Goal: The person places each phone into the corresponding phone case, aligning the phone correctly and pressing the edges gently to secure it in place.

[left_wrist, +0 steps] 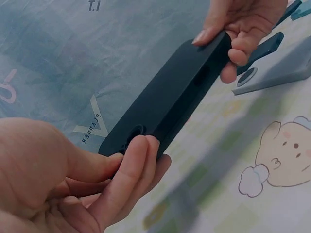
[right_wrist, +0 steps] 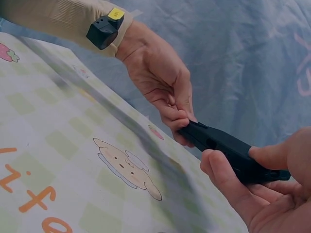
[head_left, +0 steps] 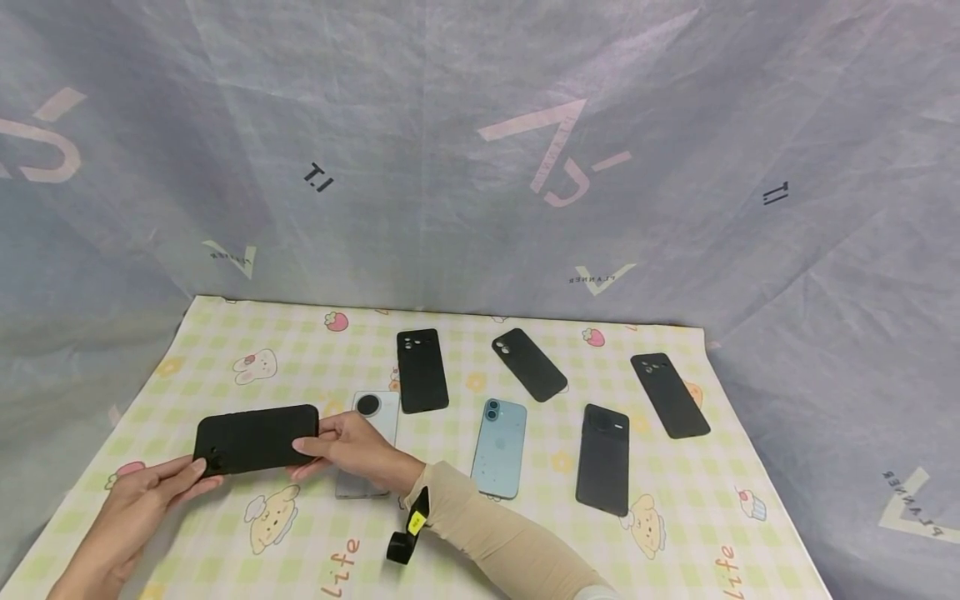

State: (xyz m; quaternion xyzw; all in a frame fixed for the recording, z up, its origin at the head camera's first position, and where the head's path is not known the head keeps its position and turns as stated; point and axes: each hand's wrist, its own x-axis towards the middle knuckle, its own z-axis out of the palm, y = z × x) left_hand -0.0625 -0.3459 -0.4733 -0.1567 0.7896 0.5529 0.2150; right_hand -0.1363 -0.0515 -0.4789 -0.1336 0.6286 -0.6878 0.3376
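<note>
A black phone case is held sideways above the table by both hands, its outer back tilted up. My left hand pinches the camera-hole end, thumb and fingers around the corner; the left wrist view shows the camera cutout beside those fingertips. The opposite end is gripped by my right hand, thumb on the back and fingers underneath. Whether a phone sits inside the case I cannot tell. Behind the right hand, partly covered by it, lies a white phone with a round black camera.
A light blue phone and a dark phone lie to the right. Farther back are three black cases: one upright in view, one slanted, one at far right. A checked cloth covers the table; grey fabric hangs behind.
</note>
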